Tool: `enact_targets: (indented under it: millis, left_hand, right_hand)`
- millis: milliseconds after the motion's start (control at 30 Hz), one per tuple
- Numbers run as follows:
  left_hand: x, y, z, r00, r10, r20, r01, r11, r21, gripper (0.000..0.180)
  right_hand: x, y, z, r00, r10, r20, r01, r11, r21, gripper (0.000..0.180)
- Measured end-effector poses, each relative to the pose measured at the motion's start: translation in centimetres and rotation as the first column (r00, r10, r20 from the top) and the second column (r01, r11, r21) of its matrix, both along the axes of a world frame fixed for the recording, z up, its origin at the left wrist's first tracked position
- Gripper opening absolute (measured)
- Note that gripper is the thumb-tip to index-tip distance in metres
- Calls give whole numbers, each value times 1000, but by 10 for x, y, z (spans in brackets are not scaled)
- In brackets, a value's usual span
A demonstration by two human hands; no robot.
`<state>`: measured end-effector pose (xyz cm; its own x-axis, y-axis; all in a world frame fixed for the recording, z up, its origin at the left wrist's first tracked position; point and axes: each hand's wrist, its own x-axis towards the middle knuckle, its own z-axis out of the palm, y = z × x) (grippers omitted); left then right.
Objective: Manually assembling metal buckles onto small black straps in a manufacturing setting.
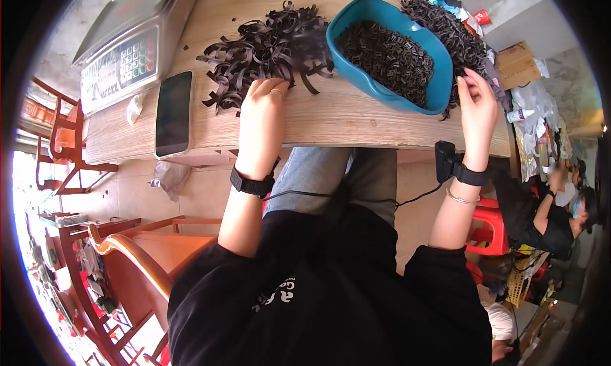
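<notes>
A loose heap of dark brown strips (264,51), flat and curly, lies on the wooden table. My left hand (263,105) rests at the heap's near edge, its fingers curled down and closed; whatever they hold is hidden beneath them. To the right of the heap stands a teal plastic basin (356,76) with many small dark cut pieces (388,57) in it. Just beyond the basin's right end is my right hand (478,102), thumb and fingers drawn together in a pinch. Any piece between those fingertips is too small to make out. Another dark pile (445,32) lies behind the basin and reaches toward this hand.
A scale with a keypad (121,67) stands at the table's left, with a phone (174,115) and a crumpled tissue (134,108) near it. Cables run from my wristbands. Wooden chairs (137,258) are at left, a red stool (489,229) and other people at right.
</notes>
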<state>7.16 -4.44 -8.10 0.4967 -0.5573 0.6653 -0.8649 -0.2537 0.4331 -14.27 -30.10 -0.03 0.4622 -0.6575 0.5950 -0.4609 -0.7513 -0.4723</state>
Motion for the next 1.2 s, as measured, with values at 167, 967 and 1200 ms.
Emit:
enact_targets:
  millis: [167, 967, 1200]
  left_hand:
    - [1, 0, 6, 998, 22, -53, -22, 1000, 1, 11]
    - [-41, 20, 47, 924, -276, 266, 356, 875, -329, 28]
    - [-54, 25, 55, 895, -286, 344, 406, 841, -357, 33]
  right_hand:
    - [46, 23, 3, 887, 401, -228, -425, 903, -67, 21]
    - [41, 135, 23, 660, 507, 555, -723, 228, 652, 16]
    - [32, 170, 10, 599, 420, 682, -795, 202, 573, 19]
